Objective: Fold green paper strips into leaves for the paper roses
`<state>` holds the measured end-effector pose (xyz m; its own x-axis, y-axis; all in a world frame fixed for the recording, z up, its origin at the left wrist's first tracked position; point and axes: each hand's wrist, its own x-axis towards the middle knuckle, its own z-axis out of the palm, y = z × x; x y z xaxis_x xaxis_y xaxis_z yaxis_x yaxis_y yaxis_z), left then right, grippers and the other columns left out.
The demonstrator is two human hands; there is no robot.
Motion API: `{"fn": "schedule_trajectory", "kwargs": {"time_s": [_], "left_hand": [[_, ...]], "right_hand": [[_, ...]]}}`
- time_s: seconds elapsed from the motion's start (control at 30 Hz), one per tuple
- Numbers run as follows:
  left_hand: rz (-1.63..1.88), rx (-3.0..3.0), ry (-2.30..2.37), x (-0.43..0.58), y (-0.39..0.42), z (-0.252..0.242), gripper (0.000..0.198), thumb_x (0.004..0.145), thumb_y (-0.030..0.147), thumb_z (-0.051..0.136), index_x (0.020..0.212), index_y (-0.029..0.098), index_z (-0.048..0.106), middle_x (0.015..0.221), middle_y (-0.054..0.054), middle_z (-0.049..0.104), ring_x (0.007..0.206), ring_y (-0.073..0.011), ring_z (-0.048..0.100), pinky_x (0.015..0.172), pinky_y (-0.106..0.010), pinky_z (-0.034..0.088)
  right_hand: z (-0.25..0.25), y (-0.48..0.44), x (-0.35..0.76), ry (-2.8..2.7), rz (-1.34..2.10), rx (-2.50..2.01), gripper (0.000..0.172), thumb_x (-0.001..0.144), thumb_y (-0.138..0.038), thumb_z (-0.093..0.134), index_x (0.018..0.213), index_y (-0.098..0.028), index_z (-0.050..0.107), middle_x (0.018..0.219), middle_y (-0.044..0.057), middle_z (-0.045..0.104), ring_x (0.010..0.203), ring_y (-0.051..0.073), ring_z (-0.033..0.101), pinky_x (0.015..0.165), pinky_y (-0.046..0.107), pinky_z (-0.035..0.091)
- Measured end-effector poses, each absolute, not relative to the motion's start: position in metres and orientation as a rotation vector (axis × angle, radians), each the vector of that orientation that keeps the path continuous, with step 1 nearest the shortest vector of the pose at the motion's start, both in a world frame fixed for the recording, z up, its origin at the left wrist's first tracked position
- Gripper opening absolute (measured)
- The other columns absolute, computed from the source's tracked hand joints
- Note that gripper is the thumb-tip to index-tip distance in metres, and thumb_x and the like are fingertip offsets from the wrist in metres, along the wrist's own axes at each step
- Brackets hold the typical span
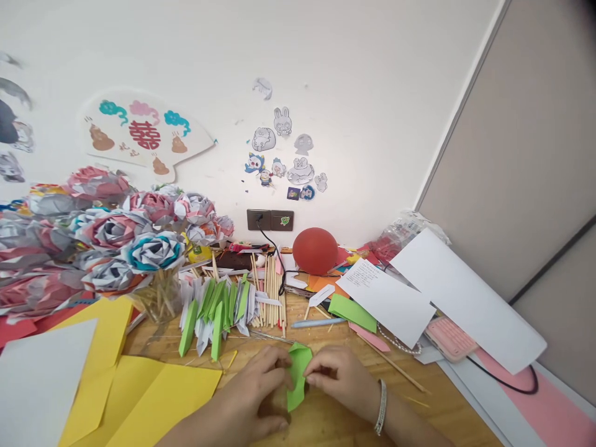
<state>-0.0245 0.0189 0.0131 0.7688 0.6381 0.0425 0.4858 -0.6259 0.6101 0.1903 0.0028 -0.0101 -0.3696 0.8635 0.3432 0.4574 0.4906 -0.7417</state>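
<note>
A small piece of folded green paper (298,372) is held between my two hands, low over the wooden table. My left hand (254,394) grips its left edge with the fingers curled. From the other side my right hand (342,379), with a bracelet at the wrist, pinches the right edge between thumb and fingers. Beyond the left hand lies a pile of folded green and white paper strips (216,310). Several wooden sticks (271,292) are lined up beside that pile.
Paper flowers (153,248) crowd the left, behind yellow sheets (153,397). A red balloon (315,251) rests near the wall. A light blue pen (319,323) lies mid-table. White sheets (465,298) and a pink calculator-like object (451,338) are at right. A black cable (274,239) hangs from the socket.
</note>
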Motion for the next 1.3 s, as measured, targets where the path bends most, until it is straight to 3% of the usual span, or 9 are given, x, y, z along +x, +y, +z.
{"fn": "schedule_trajectory", "kwargs": {"time_s": [0.13,0.27,0.4,0.6,0.77,0.87,1.07,1.3], "left_hand": [[0.481,2.494,0.757,-0.026,0.023,0.006,0.021,0.073,0.005,0.059,0.085,0.023,0.058,0.109,-0.002,0.053,0.103,-0.0195,0.050,0.086,-0.029,0.041],[0.515,2.580,0.692,-0.026,0.024,0.005,0.020,0.080,0.009,0.053,0.088,0.026,0.062,0.106,-0.002,0.054,0.099,-0.0185,0.052,0.083,-0.028,0.043],[0.453,2.619,0.688,-0.024,0.021,0.010,0.017,0.082,0.013,0.055,0.083,0.027,0.065,0.109,-0.003,0.055,0.100,-0.0200,0.052,0.082,-0.030,0.044],[0.337,2.637,0.696,-0.021,0.018,0.011,0.015,0.084,0.016,0.054,0.084,0.027,0.065,0.107,-0.003,0.054,0.097,-0.0200,0.053,0.081,-0.030,0.044],[0.351,2.571,0.732,-0.020,0.019,0.005,0.014,0.083,0.014,0.056,0.085,0.026,0.063,0.107,-0.002,0.055,0.102,-0.0192,0.051,0.086,-0.029,0.042],[0.377,2.502,0.812,-0.017,0.019,0.001,0.010,0.079,0.013,0.059,0.079,0.023,0.061,0.106,-0.002,0.055,0.102,-0.0193,0.052,0.087,-0.030,0.043],[0.477,2.438,0.962,-0.008,0.014,0.000,0.014,0.075,0.009,0.056,0.065,0.019,0.054,0.099,-0.003,0.057,0.098,-0.0191,0.054,0.084,-0.029,0.045],[0.633,2.498,1.042,0.001,0.010,-0.010,0.013,0.077,0.011,0.051,0.069,0.020,0.055,0.092,-0.004,0.057,0.090,-0.0200,0.054,0.078,-0.031,0.045]], "right_hand": [[-0.009,0.003,0.192,-1.899,0.864,-1.112,0.017,0.080,-0.031,0.061,0.076,-0.018,0.071,0.067,0.003,0.069,0.060,0.015,0.060,0.055,0.023,0.044],[-0.008,0.007,0.200,-2.140,0.804,-0.987,0.017,0.079,-0.036,0.064,0.076,-0.021,0.072,0.068,0.001,0.068,0.064,0.015,0.060,0.062,0.025,0.043],[-0.007,0.012,0.207,-2.455,0.684,-0.914,0.011,0.079,-0.031,0.066,0.078,-0.023,0.072,0.072,0.001,0.068,0.071,0.015,0.059,0.073,0.027,0.042],[-0.006,0.011,0.209,-2.662,0.553,-0.957,0.009,0.074,-0.016,0.071,0.081,-0.021,0.072,0.078,0.001,0.067,0.077,0.015,0.059,0.075,0.025,0.041],[-0.007,0.011,0.208,-2.631,0.609,-0.954,0.004,0.076,-0.021,0.070,0.079,-0.022,0.070,0.081,0.000,0.068,0.078,0.015,0.059,0.076,0.026,0.041],[-0.010,0.013,0.207,-2.579,0.653,-1.004,0.002,0.076,-0.023,0.070,0.078,-0.021,0.070,0.077,-0.001,0.068,0.075,0.014,0.059,0.074,0.025,0.042],[-0.016,0.014,0.201,-2.407,0.689,-1.209,0.014,0.066,-0.026,0.079,0.075,-0.019,0.070,0.064,-0.004,0.060,0.066,0.012,0.054,0.064,0.021,0.038],[-0.013,0.010,0.193,-2.282,0.707,-1.372,0.016,0.064,-0.024,0.080,0.068,-0.018,0.066,0.060,-0.006,0.054,0.062,0.011,0.050,0.059,0.021,0.034]]}}
